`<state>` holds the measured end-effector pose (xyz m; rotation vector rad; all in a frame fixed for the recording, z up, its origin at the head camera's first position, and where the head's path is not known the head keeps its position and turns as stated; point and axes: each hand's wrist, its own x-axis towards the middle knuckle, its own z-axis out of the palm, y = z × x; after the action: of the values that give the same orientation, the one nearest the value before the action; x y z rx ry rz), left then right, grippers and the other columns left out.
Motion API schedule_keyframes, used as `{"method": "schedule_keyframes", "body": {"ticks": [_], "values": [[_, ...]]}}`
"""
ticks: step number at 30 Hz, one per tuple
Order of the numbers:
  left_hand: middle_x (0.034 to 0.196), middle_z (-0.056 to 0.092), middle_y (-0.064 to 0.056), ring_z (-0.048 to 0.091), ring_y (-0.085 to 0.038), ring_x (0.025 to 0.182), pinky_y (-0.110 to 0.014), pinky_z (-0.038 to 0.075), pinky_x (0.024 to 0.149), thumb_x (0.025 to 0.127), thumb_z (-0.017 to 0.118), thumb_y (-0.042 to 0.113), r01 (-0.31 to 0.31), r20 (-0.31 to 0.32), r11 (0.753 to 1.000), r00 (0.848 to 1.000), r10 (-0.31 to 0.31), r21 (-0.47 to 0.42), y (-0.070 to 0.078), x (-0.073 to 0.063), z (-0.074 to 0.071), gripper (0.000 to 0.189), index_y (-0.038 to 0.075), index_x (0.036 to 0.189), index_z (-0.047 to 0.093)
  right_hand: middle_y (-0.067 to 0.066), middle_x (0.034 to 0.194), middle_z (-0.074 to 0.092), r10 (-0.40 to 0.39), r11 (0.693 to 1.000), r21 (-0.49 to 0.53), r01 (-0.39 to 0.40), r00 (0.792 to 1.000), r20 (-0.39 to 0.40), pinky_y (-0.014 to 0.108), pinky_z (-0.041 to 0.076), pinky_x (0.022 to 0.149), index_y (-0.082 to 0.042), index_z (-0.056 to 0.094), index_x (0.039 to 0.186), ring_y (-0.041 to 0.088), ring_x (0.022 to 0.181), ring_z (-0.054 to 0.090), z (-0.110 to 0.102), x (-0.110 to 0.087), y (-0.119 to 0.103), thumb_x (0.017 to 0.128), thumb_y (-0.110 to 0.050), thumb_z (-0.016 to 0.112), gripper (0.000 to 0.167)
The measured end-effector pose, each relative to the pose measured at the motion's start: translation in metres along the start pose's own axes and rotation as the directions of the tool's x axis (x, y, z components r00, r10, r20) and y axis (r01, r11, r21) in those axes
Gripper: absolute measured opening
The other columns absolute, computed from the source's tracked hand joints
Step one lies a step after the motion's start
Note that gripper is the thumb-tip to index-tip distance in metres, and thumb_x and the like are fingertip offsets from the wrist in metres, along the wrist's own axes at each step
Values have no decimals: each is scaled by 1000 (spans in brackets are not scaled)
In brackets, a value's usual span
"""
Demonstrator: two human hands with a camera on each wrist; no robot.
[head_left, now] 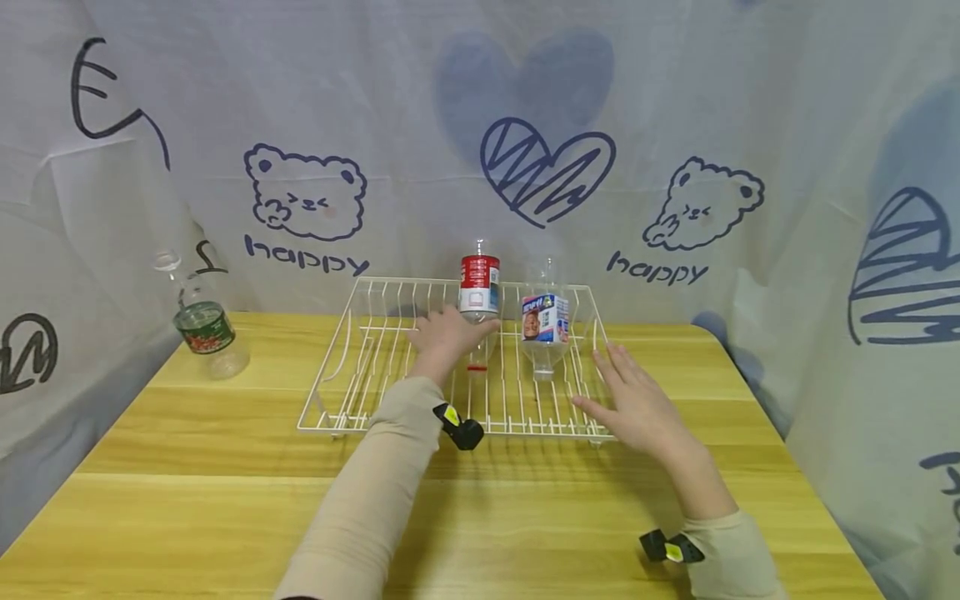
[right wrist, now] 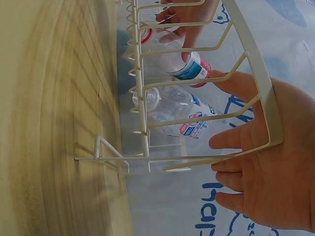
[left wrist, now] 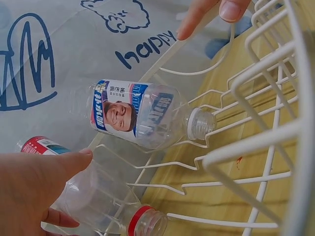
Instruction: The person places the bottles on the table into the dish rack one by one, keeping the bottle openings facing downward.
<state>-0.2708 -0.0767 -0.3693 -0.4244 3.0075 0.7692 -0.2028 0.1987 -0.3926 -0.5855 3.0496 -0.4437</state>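
Note:
A clear plastic bottle with a red and white label point(head_left: 480, 282) stands upside down in the white wire dish rack point(head_left: 315, 421). My left hand point(head_left: 447, 337) holds it around its lower part, the thumb across the near side. In the left wrist view, the bottle's red neck ring point(left wrist: 140, 220) points down into the wires. Right of it, another clear bottle with a blue and white label point(head_left: 545, 319) is also inverted in the rack, apart from both hands. Beside the rack's right front corner is my right hand point(head_left: 637, 404), with straight, spread fingers; in the right wrist view they lie along the frame.
A clear bottle with a green label point(head_left: 206, 328) stands upright on the wooden table point(head_left: 540, 517), left of the rack near the edge. A pale cloth point(head_left: 420, 108) with printed hearts and bears hangs behind the table and at its sides.

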Motion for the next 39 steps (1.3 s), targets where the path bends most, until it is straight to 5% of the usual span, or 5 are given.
{"method": "schedule_keyframes", "body": {"ticks": [12, 25, 39], "values": [[125, 58, -19, 50, -42, 121, -55, 38, 101, 75, 53, 82, -3, 16, 1000, 1000, 3, 2, 1, -1, -1, 91, 7, 128, 51, 19, 163, 4, 1, 1000, 6, -1, 1000, -3, 54, 11, 121, -4, 17, 155, 39, 151, 5, 0, 0, 0, 94, -64, 42, 89], [133, 51, -20, 47, -39, 124, -55, 39, 101, 74, 52, 83, 16, -52, 997, 998, -20, -70, 8, 0, -12, 104, 2, 138, 40, 19, 163, 4, -14, 1000, 10, 14, 1000, -9, 53, 10, 121, -3, 17, 154, 39, 151, 5, -1, -1, 0, 94, -66, 40, 90], [135, 49, -17, 43, -38, 123, -57, 33, 102, 79, 53, 78, -74, -141, 986, 989, 53, -147, 11, -23, -34, 88, 11, 136, 45, 19, 163, 5, -9, 1000, -1, 9, 1000, -2, 52, 11, 121, -2, 16, 154, 38, 151, 5, -3, 1, 1, 95, -64, 41, 89]]}}
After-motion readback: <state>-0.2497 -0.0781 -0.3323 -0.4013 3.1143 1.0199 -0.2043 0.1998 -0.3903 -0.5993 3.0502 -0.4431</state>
